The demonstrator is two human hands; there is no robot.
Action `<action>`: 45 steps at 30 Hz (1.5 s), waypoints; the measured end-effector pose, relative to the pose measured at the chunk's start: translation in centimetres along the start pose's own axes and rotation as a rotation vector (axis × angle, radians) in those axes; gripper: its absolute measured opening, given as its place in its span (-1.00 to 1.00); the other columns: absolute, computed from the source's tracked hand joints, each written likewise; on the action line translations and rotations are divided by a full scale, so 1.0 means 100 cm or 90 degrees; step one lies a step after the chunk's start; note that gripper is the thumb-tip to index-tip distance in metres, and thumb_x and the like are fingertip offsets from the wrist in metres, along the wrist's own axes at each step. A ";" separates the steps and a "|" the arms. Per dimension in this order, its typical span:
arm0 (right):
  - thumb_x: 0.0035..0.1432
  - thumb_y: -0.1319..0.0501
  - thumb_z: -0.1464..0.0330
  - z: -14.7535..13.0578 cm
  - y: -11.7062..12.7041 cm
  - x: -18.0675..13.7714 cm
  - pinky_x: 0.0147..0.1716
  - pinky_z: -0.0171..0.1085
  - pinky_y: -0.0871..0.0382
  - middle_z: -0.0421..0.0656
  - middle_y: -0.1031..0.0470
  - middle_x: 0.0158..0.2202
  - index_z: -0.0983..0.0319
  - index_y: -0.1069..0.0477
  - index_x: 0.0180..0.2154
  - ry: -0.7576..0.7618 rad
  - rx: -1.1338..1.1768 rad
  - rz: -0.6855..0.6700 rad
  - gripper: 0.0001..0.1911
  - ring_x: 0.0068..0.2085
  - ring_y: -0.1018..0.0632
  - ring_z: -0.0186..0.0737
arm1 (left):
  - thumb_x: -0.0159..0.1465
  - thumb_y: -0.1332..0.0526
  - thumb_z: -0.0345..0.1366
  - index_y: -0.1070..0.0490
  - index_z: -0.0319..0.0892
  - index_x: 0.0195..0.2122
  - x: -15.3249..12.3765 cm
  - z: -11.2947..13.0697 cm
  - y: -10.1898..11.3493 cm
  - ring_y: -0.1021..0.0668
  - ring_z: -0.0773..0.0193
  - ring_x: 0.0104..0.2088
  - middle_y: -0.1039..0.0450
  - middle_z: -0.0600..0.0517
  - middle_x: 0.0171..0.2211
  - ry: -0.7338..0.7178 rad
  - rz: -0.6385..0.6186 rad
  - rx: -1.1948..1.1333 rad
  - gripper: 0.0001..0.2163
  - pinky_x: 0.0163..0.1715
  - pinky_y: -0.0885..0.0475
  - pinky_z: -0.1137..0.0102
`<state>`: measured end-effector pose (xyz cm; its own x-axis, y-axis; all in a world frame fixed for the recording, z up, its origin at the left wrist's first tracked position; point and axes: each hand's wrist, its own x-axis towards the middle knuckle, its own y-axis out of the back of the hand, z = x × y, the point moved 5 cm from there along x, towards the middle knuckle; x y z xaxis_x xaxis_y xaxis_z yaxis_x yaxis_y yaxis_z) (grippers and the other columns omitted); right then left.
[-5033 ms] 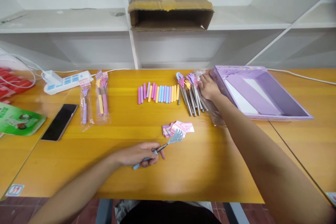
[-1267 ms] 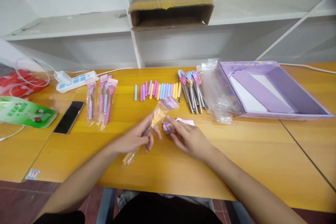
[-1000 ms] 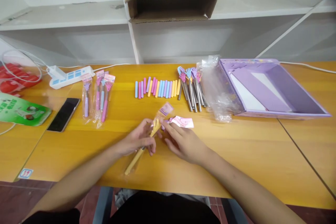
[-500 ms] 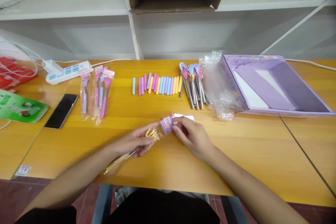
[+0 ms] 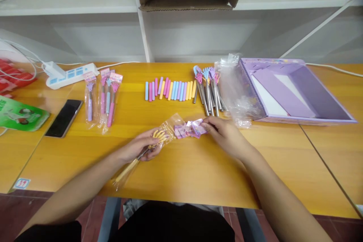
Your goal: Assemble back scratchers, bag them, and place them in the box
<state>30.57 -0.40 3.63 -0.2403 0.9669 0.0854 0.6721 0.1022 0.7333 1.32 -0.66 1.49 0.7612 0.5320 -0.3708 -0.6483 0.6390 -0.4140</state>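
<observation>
Bagged yellow scratcher in hand at frame centre; header cards being picked.

Left hand [image 5: 141,148] is clamped on the yellow scratcher [image 5: 138,155], already inside its clear bag [image 5: 170,125], low over the desk [image 5: 198,174] at centre. Right hand [image 5: 224,133] pinches a card from the card pile [image 5: 189,129] just right of the bag mouth. Risks, as judged: two cards lifting together; the loose bag mouth crumpling; the scratcher sliding back out, since the grip sits mid-shaft. Loose empty bags [image 5: 236,94] at upper right could snag a sleeve.

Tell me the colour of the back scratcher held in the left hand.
Yellow: the back scratcher, in a clear sleeve, in the left hand. The head view shows it.
</observation>
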 end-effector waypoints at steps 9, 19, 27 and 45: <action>0.40 -0.24 -0.10 -0.021 -0.007 -0.004 -0.35 -0.26 -0.40 -0.15 -0.56 -0.30 0.20 -0.52 0.00 0.049 0.157 -0.054 -0.49 -0.35 -0.52 -0.22 | 0.41 -0.35 -0.03 -0.39 -0.22 0.15 0.001 0.000 -0.015 -0.46 0.43 -0.50 -0.57 -0.06 -0.23 -0.005 -0.045 0.039 -0.56 -0.50 -0.31 0.50; 0.45 -0.25 0.06 -0.039 0.008 -0.008 -0.48 -0.27 -0.32 -0.17 -0.43 -0.43 0.19 -0.54 -0.34 0.018 0.287 0.172 -0.60 -0.44 -0.41 -0.28 | 0.33 -0.44 0.03 -0.45 -0.17 -0.04 -0.002 -0.020 -0.027 -0.50 0.41 -0.50 -0.61 -0.02 -0.28 0.096 -0.212 0.106 -0.60 -0.51 -0.37 0.49; 0.32 -0.39 0.02 -0.032 0.033 -0.007 -0.56 -0.27 -0.30 -0.22 -0.38 -0.45 0.14 -0.50 -0.27 0.007 0.451 0.147 -0.66 -0.53 -0.36 -0.34 | 0.33 -0.41 0.10 -0.45 -0.18 -0.12 0.000 -0.016 -0.022 -0.28 0.45 -0.54 -0.31 0.15 -0.44 0.075 -0.188 0.111 -0.58 -0.59 -0.12 0.53; 0.31 -0.21 0.57 0.106 0.154 0.137 -0.15 -0.02 -0.23 0.53 -0.51 0.06 0.82 -0.33 0.26 -0.353 -0.189 0.306 -0.44 0.00 -0.59 -0.03 | 0.37 -0.25 0.01 -0.43 -0.18 -0.10 0.006 -0.018 -0.014 -0.16 0.43 -0.59 -0.36 0.12 -0.47 0.068 -0.135 0.044 -0.67 -0.60 -0.05 0.46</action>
<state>45.01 16.87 8.94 0.4656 0.8726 0.1473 0.3802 -0.3476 0.8571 2.68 -2.21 0.33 0.8713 0.3228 -0.3696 -0.4692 0.7686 -0.4349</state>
